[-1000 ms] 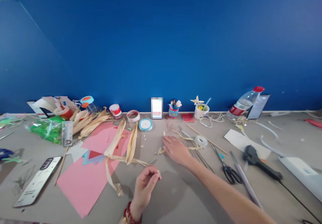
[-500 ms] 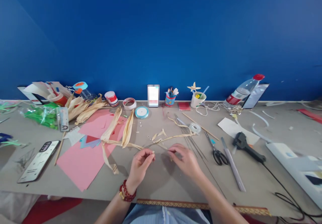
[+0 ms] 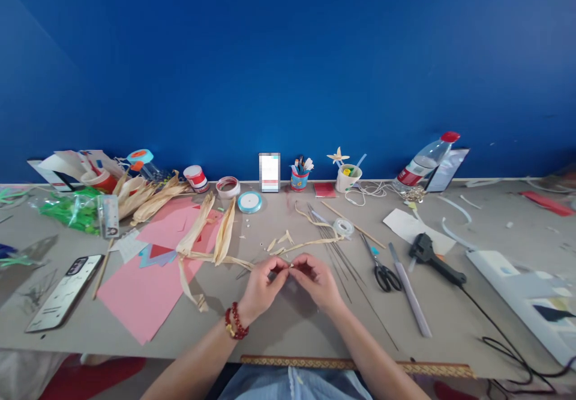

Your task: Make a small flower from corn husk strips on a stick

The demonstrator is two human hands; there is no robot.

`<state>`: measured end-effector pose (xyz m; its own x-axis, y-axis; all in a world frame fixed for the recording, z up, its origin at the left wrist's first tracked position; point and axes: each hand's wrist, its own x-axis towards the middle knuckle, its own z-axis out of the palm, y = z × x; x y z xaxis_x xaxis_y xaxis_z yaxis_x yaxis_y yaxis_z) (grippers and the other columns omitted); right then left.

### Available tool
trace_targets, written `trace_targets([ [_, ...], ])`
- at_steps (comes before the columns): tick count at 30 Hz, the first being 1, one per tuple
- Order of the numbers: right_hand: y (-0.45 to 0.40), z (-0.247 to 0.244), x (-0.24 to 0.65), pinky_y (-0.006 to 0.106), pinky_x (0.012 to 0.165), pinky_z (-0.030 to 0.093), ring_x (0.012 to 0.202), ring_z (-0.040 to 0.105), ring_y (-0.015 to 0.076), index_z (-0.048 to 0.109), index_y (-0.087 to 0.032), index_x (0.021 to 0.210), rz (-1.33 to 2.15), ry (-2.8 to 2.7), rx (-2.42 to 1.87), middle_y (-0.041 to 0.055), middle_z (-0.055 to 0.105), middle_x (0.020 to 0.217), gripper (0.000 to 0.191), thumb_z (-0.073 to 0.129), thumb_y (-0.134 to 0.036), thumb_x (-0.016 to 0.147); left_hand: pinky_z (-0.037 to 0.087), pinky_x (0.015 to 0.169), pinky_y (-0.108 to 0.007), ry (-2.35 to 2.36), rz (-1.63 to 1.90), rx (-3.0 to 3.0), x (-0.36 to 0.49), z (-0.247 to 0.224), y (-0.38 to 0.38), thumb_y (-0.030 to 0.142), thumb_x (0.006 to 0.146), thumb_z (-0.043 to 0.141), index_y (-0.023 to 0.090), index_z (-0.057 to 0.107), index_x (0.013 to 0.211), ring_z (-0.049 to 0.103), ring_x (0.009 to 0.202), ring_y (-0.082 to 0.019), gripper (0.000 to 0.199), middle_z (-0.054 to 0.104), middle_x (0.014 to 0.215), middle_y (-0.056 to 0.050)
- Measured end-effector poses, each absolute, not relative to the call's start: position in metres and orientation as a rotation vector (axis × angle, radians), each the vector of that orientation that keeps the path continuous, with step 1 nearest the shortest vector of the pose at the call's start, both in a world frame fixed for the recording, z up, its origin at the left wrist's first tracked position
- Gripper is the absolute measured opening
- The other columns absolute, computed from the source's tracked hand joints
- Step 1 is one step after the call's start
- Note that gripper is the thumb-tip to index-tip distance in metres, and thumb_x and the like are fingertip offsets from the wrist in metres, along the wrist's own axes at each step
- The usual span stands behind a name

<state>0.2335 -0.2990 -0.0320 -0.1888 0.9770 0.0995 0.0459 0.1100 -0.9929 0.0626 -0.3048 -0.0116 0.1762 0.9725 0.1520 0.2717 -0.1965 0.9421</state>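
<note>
My left hand [image 3: 265,286], with red beads at its wrist, pinches thumb to forefinger near the table's middle. Opposite it, fingertips almost touching, my right hand [image 3: 317,283] is pinched as well. A tiny pale bit [image 3: 291,265] shows between the fingertips; its kind is too small to make out. Beyond the hands lie a thin strip of dried corn husk [image 3: 310,243] and a few small cut husk pieces [image 3: 283,238]. Left of them are larger dried corn husks [image 3: 225,232]. Thin wires [image 3: 346,256] lie to the right of my right hand.
Scissors [image 3: 386,274], a grey-white strip [image 3: 411,295] and a black glue gun [image 3: 436,259] lie to the right, by a white power strip [image 3: 513,298]. Pink paper [image 3: 139,298] and a phone [image 3: 65,292] are on the left. A bottle [image 3: 425,163] leans at the back.
My hands have come together from a small gap, the left moving right and the right forefinger and thumb closing in. The view has shifted slightly.
</note>
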Motion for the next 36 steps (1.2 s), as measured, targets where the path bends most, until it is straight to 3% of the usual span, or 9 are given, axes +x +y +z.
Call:
trace_targets([
  [7,-0.305,-0.038,0.233,0.024,0.061,0.044,0.066,0.055,0.0145,0.060,-0.020,0.080,1.056,-1.592,-1.080,0.0007,0.057,0.074,0.013,0.058,-0.029,0.089,0.047,0.068,-0.026,1.126,1.082,1.736,0.059,-0.021,-0.308,0.020,0.088,0.056,0.018,0.066,0.079,0.060,0.072,-0.017,0.014,0.066,0.076,-0.004],
  [13,-0.305,-0.029,0.230,0.023,0.056,0.043,0.060,0.052,0.0139,0.059,-0.020,0.076,1.059,-1.589,-1.146,-0.0006,0.056,0.068,0.019,0.058,-0.034,0.089,0.047,0.066,-0.026,1.156,1.088,1.707,0.060,-0.018,-0.309,0.021,0.088,0.056,0.019,0.066,0.079,0.060,0.070,-0.017,0.013,0.065,0.074,-0.004],
  [27,-0.310,-0.033,0.231,0.025,0.063,0.046,0.067,0.057,0.0152,0.058,-0.022,0.078,0.939,-1.633,-1.009,0.0007,0.060,0.073,0.012,0.058,-0.025,0.089,0.046,0.074,-0.029,1.263,1.078,1.886,0.062,-0.010,-0.329,0.016,0.091,0.053,0.021,0.060,0.083,0.060,0.079,-0.019,0.012,0.065,0.081,-0.004],
  [36,-0.312,-0.029,0.230,0.025,0.063,0.047,0.067,0.057,0.0148,0.058,-0.021,0.079,0.948,-1.640,-1.032,0.0007,0.060,0.073,0.016,0.057,-0.031,0.091,0.046,0.073,-0.030,1.269,1.069,2.026,0.059,0.000,-0.330,0.014,0.090,0.050,0.021,0.062,0.082,0.061,0.078,-0.020,0.016,0.065,0.080,-0.006],
])
